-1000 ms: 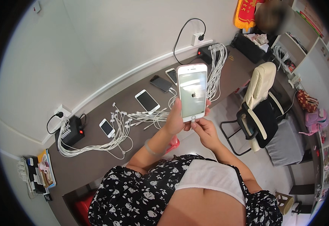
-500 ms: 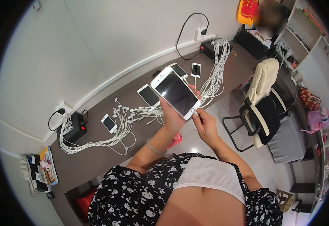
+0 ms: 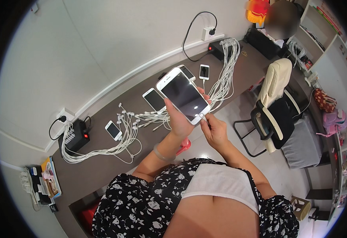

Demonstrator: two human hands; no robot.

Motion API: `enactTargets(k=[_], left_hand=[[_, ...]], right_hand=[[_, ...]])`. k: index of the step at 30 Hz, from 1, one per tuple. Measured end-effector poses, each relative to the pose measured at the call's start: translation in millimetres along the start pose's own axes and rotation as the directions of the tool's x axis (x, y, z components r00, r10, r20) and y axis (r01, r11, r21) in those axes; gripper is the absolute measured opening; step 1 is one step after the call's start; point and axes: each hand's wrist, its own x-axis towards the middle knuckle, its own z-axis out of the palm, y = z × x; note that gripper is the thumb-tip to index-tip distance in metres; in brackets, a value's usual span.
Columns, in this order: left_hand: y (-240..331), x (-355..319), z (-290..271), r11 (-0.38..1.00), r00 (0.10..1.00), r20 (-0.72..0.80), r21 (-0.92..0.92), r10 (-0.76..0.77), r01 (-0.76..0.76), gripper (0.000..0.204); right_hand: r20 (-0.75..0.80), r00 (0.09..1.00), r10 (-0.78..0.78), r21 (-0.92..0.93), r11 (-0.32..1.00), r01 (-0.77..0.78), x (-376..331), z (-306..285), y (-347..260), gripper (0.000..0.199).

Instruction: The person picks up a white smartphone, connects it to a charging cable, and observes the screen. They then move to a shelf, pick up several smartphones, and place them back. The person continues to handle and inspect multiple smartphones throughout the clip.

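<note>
Head view, left hand (image 3: 178,122): is cupping the held phone (image 3: 183,93) from below, fingers part-curled around its body; a pale bangle (image 3: 163,154) is circling the wrist.
Head view, right hand (image 3: 214,130): is curling its fingers in, thumb pinching toward forefinger at the phone's lower end; too small to tell whether a plug is between them.
Held phone: is hanging tilted in the left hand above the tabletop (image 3: 84,178), around mid-length, lower end toward the near edge; white front, dark screen with reflections.
Left phone: a small white phone (image 3: 113,130) is lying between wall edge and near edge, white plug at its lower end.
Mid phone: a larger white phone (image 3: 153,98) is lying just left of the held one, cable ends by its lower end.
Back phones: a white phone (image 3: 187,72) is showing partly behind the held one; a smaller phone (image 3: 204,71), cabled, is lying to its right.
Charging boxes: left box (image 3: 75,137) is sitting near the tabletop's left end, right box (image 3: 220,50) toward the right end, both by the wall edge, red switches glowing.
Cables: white left bundle (image 3: 98,153) is curving along the near edge; right bundle (image 3: 231,65) is trailing toward the hands.
Chair: cream-and-black chair (image 3: 275,81) is standing off the near edge, right side.
</note>
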Motion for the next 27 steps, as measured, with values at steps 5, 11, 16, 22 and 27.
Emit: enactTargets(k=[5,11,16,22,27], left_hand=[[3.4,-1.0,0.9,1.000,1.000,0.016,0.008,-0.012,0.012,0.082],[22.5,1.4,6.1,0.999,0.998,0.032,-0.021,0.049,-0.049,0.078],[36.0,-3.7,21.9,0.996,0.991,0.137,-0.090,-0.007,0.020,0.078],[35.3,-5.6,28.3,0.979,0.962,0.238,-0.120,-0.135,0.167,0.079],[13.8,-2.7,33.5,0.915,0.898,0.331,-0.180,-0.288,0.360,0.084]], right_hand=[[0.000,1.000,-0.008,-0.012,1.000,0.008,-0.9,0.9,-0.1,0.014],[-0.066,0.996,0.058,0.125,0.991,-0.049,-1.7,5.5,-3.2,0.014],[0.051,0.998,0.026,-0.077,0.997,-0.022,0.9,14.5,19.4,0.011],[0.394,0.913,0.102,-0.138,0.989,-0.051,-19.5,27.1,59.4,0.020],[0.584,0.766,0.266,-0.130,0.963,-0.236,-45.6,6.5,73.5,0.033]])
